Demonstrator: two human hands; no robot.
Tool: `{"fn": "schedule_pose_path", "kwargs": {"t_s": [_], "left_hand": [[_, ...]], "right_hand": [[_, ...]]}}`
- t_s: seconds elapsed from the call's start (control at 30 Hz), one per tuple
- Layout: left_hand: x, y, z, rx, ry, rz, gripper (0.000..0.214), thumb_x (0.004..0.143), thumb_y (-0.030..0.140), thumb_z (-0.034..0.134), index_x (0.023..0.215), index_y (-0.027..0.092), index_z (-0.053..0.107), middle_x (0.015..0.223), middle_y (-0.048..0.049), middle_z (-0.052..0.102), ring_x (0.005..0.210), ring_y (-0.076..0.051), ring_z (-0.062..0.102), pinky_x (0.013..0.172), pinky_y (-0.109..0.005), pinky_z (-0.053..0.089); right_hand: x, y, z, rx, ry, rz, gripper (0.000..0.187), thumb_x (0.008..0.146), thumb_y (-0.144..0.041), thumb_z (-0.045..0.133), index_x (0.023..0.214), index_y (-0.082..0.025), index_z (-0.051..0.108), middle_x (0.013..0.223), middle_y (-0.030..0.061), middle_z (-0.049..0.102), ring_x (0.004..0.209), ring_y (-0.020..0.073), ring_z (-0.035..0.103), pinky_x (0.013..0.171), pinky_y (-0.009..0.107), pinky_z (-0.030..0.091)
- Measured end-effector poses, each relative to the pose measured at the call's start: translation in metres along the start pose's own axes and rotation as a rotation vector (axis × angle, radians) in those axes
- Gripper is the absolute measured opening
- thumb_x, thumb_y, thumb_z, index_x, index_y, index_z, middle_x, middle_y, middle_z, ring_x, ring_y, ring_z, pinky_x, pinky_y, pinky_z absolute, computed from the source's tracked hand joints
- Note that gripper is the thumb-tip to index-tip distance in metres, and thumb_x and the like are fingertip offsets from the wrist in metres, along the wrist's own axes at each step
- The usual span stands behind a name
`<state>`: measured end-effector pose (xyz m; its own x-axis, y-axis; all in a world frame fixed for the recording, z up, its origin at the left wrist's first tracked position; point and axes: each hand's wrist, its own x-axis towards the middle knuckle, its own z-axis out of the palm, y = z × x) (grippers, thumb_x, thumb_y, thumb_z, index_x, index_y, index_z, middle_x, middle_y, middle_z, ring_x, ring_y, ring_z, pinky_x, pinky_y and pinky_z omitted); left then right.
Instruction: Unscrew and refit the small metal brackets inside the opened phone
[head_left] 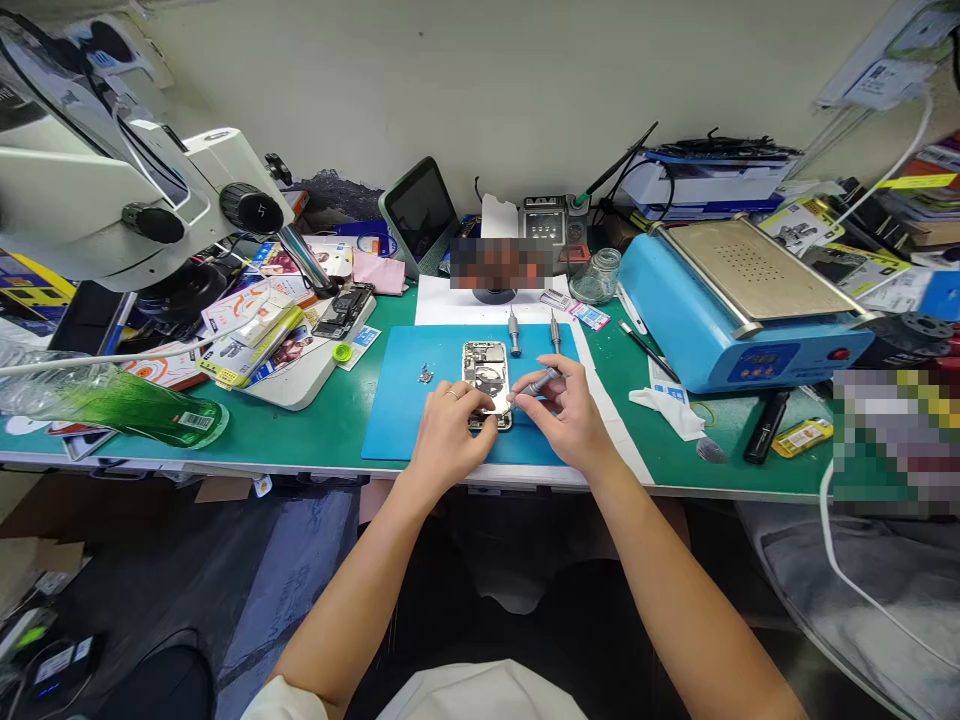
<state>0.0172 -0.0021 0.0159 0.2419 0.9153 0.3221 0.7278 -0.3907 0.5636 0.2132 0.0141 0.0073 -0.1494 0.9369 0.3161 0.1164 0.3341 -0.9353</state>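
An opened smartphone with its inner parts bare lies upright in view on a blue mat. My left hand grips its lower left side, thumb and fingers curled over the frame. In my right hand a small grey screwdriver is pinched at a slant, its tip end pointing at the phone's lower right edge. Two more screwdrivers stand past the phone, one grey and one slimmer. Small metal parts lie left of the phone.
Right of the mat sits a blue heating plate machine. A microscope overhangs the left side, above boxes and a green bottle. A glass jar and soldering station stand behind. The green table's front edge is near my forearms.
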Motion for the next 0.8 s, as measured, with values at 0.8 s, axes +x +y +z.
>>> {"fn": "schedule_pose_path", "kwargs": {"t_s": [0.8], "left_hand": [[0.0019, 0.0006, 0.007, 0.022, -0.047, -0.048, 0.008, 0.092, 0.018, 0.071, 0.089, 0.024, 0.074, 0.092, -0.0023, 0.069, 0.098, -0.025, 0.058, 0.087, -0.042, 0.044]], "right_hand": [[-0.0011, 0.0006, 0.0001, 0.006, -0.006, -0.035, 0.044, 0.099, -0.036, 0.07, 0.132, -0.032, 0.043, 0.102, 0.0009, 0.072, 0.093, 0.0189, 0.075, 0.079, 0.034, 0.063]]}}
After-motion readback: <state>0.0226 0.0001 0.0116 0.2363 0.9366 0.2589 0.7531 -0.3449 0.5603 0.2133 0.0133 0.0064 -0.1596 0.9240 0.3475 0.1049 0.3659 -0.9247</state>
